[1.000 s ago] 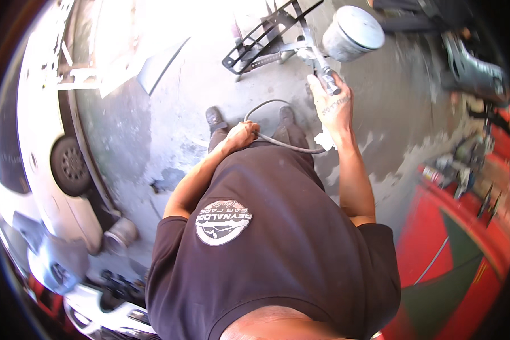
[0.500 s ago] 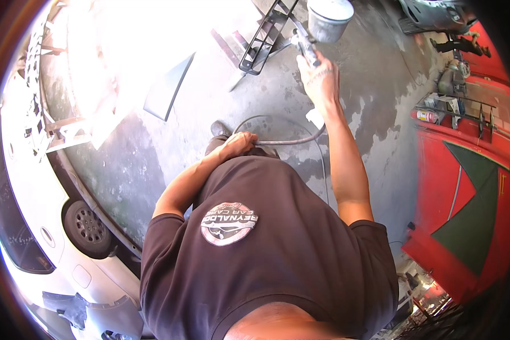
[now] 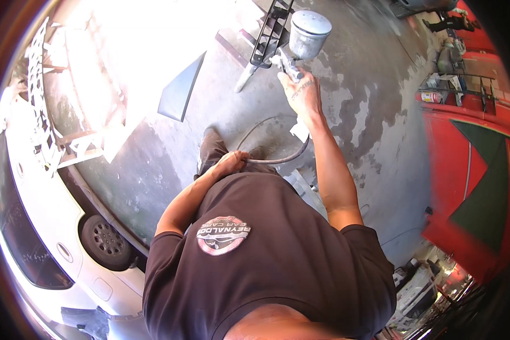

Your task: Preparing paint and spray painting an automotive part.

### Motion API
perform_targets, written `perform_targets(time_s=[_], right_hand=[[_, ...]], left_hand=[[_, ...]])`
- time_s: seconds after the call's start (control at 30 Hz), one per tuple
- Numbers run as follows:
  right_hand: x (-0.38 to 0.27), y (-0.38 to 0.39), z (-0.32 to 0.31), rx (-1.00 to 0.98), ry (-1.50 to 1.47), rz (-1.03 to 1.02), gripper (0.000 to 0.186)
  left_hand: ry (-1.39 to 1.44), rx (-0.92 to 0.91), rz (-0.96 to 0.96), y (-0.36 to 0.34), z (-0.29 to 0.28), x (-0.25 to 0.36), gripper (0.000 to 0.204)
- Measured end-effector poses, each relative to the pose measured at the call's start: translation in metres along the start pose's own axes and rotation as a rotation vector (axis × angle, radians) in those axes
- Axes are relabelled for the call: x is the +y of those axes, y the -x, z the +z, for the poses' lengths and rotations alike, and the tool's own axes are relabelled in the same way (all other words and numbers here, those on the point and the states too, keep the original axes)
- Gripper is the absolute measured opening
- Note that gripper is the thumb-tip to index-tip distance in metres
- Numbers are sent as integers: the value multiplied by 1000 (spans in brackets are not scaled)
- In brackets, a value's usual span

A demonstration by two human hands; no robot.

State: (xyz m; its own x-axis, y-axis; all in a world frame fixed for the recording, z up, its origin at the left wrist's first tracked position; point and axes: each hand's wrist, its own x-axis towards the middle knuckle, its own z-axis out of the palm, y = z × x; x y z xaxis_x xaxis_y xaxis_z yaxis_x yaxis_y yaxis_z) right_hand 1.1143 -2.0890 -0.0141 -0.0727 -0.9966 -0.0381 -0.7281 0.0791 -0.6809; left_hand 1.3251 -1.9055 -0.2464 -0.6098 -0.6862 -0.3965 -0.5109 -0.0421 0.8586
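Observation:
My right hand point(image 3: 302, 93) is closed on a metal spray gun point(image 3: 286, 63), which has a round, lidded cup point(image 3: 309, 41) on top. Just beside the gun, a slim black grille-like part point(image 3: 263, 42) stands on a support with a pale leg point(image 3: 243, 79). A grey-brown hose point(image 3: 275, 160) curves from near my right wrist to my left hand point(image 3: 231, 162), which grips it low in front of my body. A scrap of white material point(image 3: 299, 129) shows below my right wrist.
A white car point(image 3: 45, 226) fills the left side. A pale metal frame point(image 3: 51, 156) and a flat grey panel point(image 3: 181, 88) lie ahead-left. Red bodywork point(image 3: 464, 238) with a green patch is at right, another person point(image 3: 453, 24) at far upper right. Stained concrete floor point(image 3: 368, 141) surrounds me.
My right hand and the spray gun have moved leftward in view. The surroundings have shifted as my body moves, and more of the distant person now shows. My left hand stays on the hose.

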Motion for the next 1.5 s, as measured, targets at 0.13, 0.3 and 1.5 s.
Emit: perform_targets(time_s=[0.13, 0.3, 1.5], right_hand=[[-29, -13, 17, 61, 103, -4, 29], [-84, -70, 51, 323, 99, -43, 33], [-143, -158, 187, 370, 550, 78, 41]], left_hand=[[-85, -126, 87, -4, -37, -11, 19], [-88, -241, 153, -6, -104, -44, 18], [79, -608, 275, 42, -247, -146, 26]])
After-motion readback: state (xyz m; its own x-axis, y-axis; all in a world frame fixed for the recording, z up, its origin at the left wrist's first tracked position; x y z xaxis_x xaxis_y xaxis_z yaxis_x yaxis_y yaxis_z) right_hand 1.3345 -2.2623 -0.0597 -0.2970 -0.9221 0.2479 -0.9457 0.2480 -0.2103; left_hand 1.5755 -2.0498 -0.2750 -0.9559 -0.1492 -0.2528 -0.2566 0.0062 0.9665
